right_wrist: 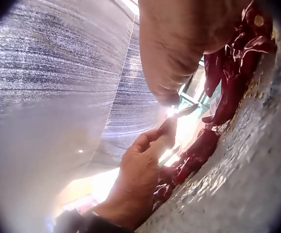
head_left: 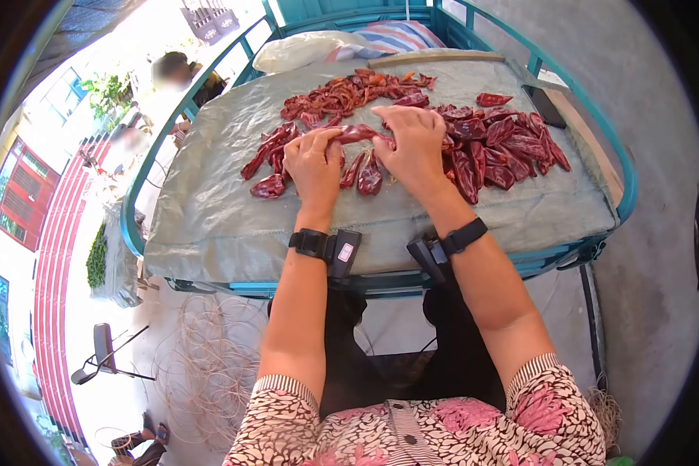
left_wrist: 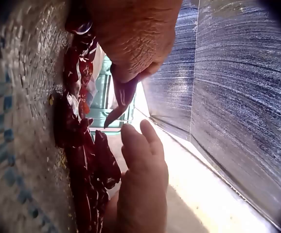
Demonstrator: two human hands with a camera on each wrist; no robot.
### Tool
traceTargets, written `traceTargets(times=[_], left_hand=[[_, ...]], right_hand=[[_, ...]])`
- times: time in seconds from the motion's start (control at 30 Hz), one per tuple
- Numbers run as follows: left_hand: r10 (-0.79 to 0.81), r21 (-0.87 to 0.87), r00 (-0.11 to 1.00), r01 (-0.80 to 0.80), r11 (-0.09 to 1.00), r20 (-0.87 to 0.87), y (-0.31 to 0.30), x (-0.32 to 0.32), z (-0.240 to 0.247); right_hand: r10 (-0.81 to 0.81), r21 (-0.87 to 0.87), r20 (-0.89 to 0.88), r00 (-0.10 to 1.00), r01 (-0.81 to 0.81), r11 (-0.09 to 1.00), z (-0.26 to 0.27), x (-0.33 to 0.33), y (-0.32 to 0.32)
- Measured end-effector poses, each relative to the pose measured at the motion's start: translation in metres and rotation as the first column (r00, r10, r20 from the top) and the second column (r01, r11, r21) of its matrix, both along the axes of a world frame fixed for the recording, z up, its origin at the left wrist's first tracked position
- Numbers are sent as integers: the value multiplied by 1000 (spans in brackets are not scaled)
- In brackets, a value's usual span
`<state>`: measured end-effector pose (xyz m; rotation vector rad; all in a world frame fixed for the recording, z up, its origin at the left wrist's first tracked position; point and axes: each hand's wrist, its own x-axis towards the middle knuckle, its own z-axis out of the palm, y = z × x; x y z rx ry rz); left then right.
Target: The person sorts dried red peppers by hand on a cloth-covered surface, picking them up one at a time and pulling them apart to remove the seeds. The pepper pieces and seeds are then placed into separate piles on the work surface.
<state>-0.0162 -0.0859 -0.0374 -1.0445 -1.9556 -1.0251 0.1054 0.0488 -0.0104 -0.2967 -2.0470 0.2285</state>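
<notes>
1. on the sacking-covered worktop [head_left: 233, 217], in the head view, the left hand [head_left: 313, 159] and right hand [head_left: 415, 144] meet over one dried red chilli [head_left: 357, 133], each curled on an end of it. a small left group [head_left: 268, 155] of chillies lies just beside the left hand. a broad right heap [head_left: 505, 144] touches the right hand, and a far heap [head_left: 349, 92] lies beyond both.
2. at the left wrist, the right hand [left_wrist: 135, 39] pinches the chilli [left_wrist: 123, 94] from above, its tip hanging down. the left hand's fingers [left_wrist: 140, 145] rise just beneath it; whether they touch it cannot be told from this side. more chillies lie on the sacking [left_wrist: 19, 145] to the left.
3. at the right wrist, the left hand [right_wrist: 135, 179] pinches the thin end of the chilli [right_wrist: 172, 124] between thumb and finger, with the right hand [right_wrist: 179, 43] just above it.
4. judging by the heaps, the work looks only partly done: few pods lie set aside on the left, one is in hand, and the much larger right heap looks yet to be gone through.
</notes>
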Motion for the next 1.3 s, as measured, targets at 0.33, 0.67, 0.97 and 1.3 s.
traceTargets(times=[0.33,0.67,0.97,1.3], left_hand=[[89,-138,988,-72,988,123,1,-2,-6],[444,-415,887,-359,836,127,3,-15,-24],[572,-701,796,-292,650,200,9,-3,13],[368,-514,919,-250,820,140,-7,-33,3]], right_hand=[[-171,-13,88,981,172,985,-12,-3,0],[-201,-80,69,977,206,975,-20,-4,1],[-150,-137,-26,988,145,980,-21,-1,7],[-143,-127,-46,989,136,983,-18,2,10]])
